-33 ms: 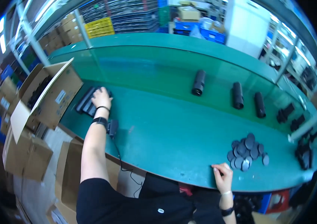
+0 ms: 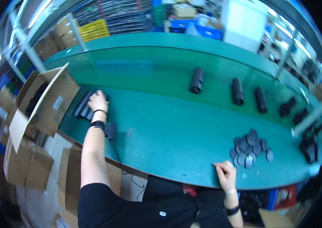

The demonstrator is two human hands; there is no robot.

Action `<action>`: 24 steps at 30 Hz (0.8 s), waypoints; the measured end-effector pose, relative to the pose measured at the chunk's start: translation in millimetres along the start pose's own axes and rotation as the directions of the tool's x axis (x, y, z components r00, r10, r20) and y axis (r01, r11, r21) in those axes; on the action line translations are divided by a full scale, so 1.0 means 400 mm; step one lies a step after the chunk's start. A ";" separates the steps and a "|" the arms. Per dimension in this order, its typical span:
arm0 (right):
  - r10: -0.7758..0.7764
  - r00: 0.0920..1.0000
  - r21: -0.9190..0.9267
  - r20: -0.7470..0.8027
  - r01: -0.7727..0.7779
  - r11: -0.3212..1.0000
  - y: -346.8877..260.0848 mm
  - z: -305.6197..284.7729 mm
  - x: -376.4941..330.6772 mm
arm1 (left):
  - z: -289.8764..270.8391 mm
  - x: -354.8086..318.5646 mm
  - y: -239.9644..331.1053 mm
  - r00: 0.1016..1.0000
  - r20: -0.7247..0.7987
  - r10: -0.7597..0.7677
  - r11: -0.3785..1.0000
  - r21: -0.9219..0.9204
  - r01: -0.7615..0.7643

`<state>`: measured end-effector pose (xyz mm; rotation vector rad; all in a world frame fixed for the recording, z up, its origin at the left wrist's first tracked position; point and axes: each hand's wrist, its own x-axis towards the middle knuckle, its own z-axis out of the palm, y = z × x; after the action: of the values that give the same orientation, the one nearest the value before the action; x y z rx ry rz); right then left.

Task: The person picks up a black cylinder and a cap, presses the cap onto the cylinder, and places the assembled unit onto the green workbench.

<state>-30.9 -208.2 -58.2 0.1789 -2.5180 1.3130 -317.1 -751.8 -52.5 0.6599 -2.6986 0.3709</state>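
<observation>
At the far left of the green bench, my left hand is closed over the rightmost of several black tubes lying side by side. The hand covers much of that tube. Close by my left wrist stands a small black device with a cable. My right hand rests at the near edge of the bench, its fingers curled, with nothing visible in them. Just beyond it and to its right lies a pile of flat black discs.
An open cardboard box with black contents stands left of the tubes. Along the back are a black cylinder, two others and dark parts. The green bench has a raised back panel. A cable hangs over the front edge.
The view has shifted slightly. The fingers of my left hand have drawn together over the tube. My right hand stays by the near edge.
</observation>
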 end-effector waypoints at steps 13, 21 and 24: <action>0.076 0.996 -0.307 -0.055 -0.089 0.947 0.063 -0.266 0.132 | -0.360 -0.229 0.267 0.811 -0.154 0.565 -0.130 -0.987 -0.097; 0.236 0.942 -0.708 -0.240 -0.336 0.621 0.202 -0.213 0.177 | -0.412 -0.452 0.454 0.503 -0.195 0.842 -0.435 -0.798 0.417; 0.187 0.938 -0.480 -0.292 -0.313 0.820 0.223 -0.225 0.180 | -0.410 -0.475 0.491 0.441 -0.231 0.867 -0.444 -0.758 0.478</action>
<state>-102.6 -81.3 -56.6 -0.4193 -2.6376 0.6230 -211.0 -454.6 -8.8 -1.1044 -1.9764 -2.7516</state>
